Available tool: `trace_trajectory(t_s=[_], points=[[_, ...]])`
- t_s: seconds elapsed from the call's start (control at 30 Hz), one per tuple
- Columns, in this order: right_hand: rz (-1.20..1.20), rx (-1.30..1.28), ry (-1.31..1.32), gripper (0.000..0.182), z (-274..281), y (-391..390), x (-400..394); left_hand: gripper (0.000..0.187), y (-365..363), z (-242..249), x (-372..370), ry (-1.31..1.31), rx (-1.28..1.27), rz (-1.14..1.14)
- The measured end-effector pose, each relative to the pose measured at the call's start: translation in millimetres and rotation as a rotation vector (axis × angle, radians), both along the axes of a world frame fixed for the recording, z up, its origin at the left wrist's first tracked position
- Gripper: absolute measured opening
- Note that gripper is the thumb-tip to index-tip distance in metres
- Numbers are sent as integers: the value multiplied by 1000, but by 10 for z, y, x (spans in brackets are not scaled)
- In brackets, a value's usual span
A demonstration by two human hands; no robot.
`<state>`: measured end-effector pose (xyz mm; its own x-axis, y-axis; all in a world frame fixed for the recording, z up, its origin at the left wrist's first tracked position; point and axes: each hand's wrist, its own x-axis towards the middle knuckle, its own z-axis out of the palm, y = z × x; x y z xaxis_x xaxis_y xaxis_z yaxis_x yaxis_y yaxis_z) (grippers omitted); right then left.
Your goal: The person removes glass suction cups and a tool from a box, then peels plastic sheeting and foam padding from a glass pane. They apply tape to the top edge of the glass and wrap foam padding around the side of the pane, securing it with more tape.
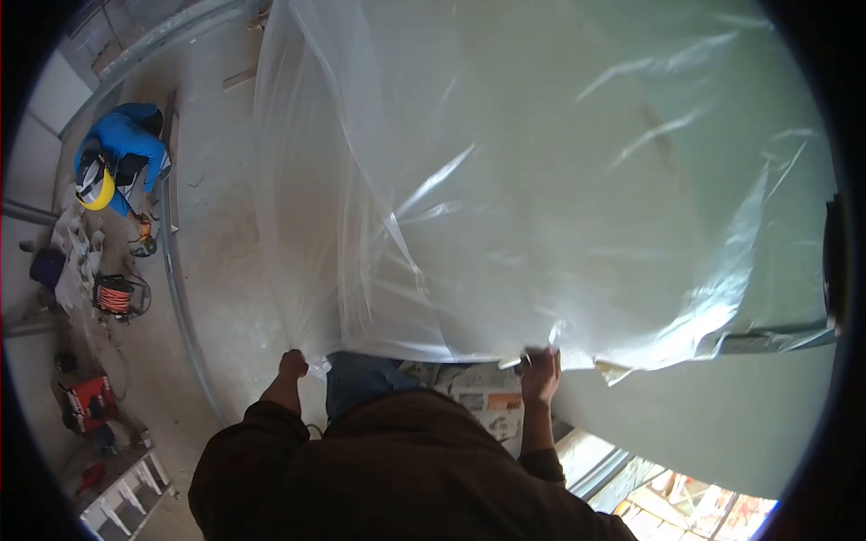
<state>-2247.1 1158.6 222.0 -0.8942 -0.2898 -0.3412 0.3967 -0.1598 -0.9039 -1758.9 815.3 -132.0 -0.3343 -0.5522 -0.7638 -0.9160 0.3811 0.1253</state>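
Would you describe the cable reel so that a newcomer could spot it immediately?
At the view's left, a person in blue crouches. Below them in the picture sits the reel, wound with orange cord, unlike the red box further down.

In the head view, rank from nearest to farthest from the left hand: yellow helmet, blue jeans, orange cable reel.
1. Blue jeans, just right of the left hand.
2. Orange cable reel, left, on the floor.
3. Yellow helmet, farther left, on the co-worker.
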Motion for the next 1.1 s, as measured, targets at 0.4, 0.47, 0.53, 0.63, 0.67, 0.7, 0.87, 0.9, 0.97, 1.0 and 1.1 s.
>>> trace_trajectory(t_s=[0.4, 0.47, 0.53, 0.63, 0.67, 0.7, 0.87, 0.9, 0.97, 1.0, 1.1], points=[[601, 578, 219, 29, -1409, -953, 570, 51, -238, 1270, -97, 35, 431, 143], [388, 541, 99, 30, -1663, -770, 434, 44, -393, 1285, -247, 147, 352, -42], [371, 866, 304, 26, -1662, -642, 243, 40, -543, 1156, -293, 385, 109, -205], [53, 542, 123, 29, -2117, -423, -30, 54, -615, 1515, -908, 368, -15, 103], [19, 530, 86, 30, -2059, -409, -77, 57, -601, 1578, -1117, 451, -43, 123], [-16, 518, 49, 32, -1984, -412, -115, 62, -598, 1629, -1321, 535, -71, 144], [124, 875, 199, 33, -1653, -284, -137, 64, -391, 2066, -2367, 686, -49, 68], [127, 881, 181, 35, -1664, -260, -116, 64, -381, 2099, -2501, 745, 30, 63], [168, 983, 250, 38, -1764, -126, -90, 64, -305, 2256, -2689, 781, 97, 14], [137, 1024, 318, 39, -1847, -87, -91, 63, -260, 2384, -2757, 760, 84, -31], [21, 1032, 378, 42, -2276, 52, -148, 61, -202, 2437, -2859, 776, -66, -138]])
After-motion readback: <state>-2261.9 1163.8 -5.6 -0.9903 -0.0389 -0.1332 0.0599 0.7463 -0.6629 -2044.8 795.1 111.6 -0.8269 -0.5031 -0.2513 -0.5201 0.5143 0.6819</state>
